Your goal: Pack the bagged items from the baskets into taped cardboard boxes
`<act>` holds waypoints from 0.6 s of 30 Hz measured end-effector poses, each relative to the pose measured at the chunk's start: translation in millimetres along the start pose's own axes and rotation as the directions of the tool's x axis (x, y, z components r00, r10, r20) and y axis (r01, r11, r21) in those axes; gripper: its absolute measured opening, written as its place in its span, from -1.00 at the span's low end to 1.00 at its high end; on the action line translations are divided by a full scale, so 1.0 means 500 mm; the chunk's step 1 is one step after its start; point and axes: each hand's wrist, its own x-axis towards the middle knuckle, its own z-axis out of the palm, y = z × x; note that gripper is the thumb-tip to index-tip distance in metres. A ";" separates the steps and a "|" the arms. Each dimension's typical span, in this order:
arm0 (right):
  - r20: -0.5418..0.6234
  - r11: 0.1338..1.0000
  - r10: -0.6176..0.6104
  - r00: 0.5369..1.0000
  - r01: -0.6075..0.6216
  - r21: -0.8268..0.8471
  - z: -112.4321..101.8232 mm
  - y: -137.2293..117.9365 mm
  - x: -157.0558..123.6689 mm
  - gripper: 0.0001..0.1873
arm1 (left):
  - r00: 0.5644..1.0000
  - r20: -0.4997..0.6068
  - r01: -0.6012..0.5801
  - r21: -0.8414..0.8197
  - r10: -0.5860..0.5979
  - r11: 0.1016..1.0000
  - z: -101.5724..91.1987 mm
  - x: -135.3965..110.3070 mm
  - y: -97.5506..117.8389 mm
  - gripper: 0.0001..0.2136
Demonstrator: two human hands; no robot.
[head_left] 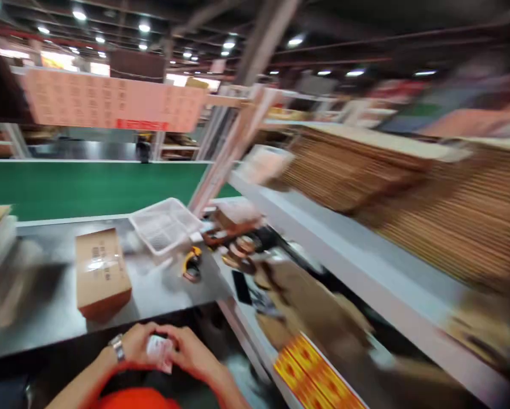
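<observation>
Close to my body, below the table's front edge, my left hand (138, 346) and my right hand (190, 349) are closed on a small white and pink printed item (160, 351). It looks like a label or a small packet; blur hides which. My left wrist wears a metal watch. On the metal table (152, 301) ahead of my hands sits a closed cardboard box (99, 270) with printing and shiny tape on top. To its right lies a yellow tape dispenser (192, 264), apart from both hands.
A white plastic basket (165, 227) stands at the table's back, before a green conveyor belt (88, 190). On the right, a shelf (323, 238) bears stacked flat cardboard (408, 193). Below it are tape rolls (240, 250), a dark phone-like slab (241, 287) and red-yellow printed sheets (310, 372).
</observation>
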 end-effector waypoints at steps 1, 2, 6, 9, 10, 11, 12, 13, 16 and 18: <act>-0.093 0.999 0.037 0.995 -0.034 0.038 0.005 0.003 -0.022 -0.31 | 0.998 0.053 0.028 0.017 -0.029 0.999 -0.002 -0.006 0.000 -0.37; -0.178 0.995 0.070 0.982 -0.057 0.080 0.009 0.011 -0.043 -0.31 | 0.993 0.111 0.036 0.027 -0.039 0.999 -0.002 -0.008 0.001 -0.45; -0.446 0.942 0.188 0.875 -0.033 0.333 0.035 0.056 -0.113 -0.44 | 0.952 0.306 0.047 -0.132 -0.004 0.990 0.026 -0.017 0.016 -0.63; -0.520 0.871 0.233 0.822 0.062 0.488 0.055 0.072 -0.144 -0.37 | 0.867 0.497 0.184 -0.275 -0.024 0.944 0.065 -0.034 0.030 -0.51; -0.525 0.854 0.229 0.820 0.090 0.513 0.057 0.073 -0.151 -0.33 | 0.847 0.531 0.228 -0.298 -0.038 0.927 0.079 -0.037 0.036 -0.45; -0.528 0.841 0.223 0.819 0.112 0.530 0.057 0.073 -0.157 -0.31 | 0.839 0.541 0.260 -0.314 -0.053 0.913 0.092 -0.038 0.043 -0.41; -0.537 0.830 0.219 0.814 0.134 0.541 0.053 0.074 -0.163 -0.28 | 0.839 0.539 0.283 -0.325 -0.069 0.902 0.104 -0.036 0.051 -0.38; -0.568 0.820 0.224 0.792 0.162 0.550 0.047 0.074 -0.170 -0.26 | 0.844 0.530 0.295 -0.335 -0.080 0.895 0.116 -0.032 0.063 -0.35; -0.770 0.762 0.338 0.541 0.322 0.561 0.022 0.081 -0.206 -0.28 | 0.886 0.459 0.271 -0.390 -0.070 0.880 0.151 -0.005 0.115 -0.34; -0.818 0.708 0.454 0.353 0.414 0.571 0.012 0.091 -0.244 -0.32 | 0.933 0.348 0.255 -0.460 -0.091 0.851 0.176 0.020 0.161 -0.37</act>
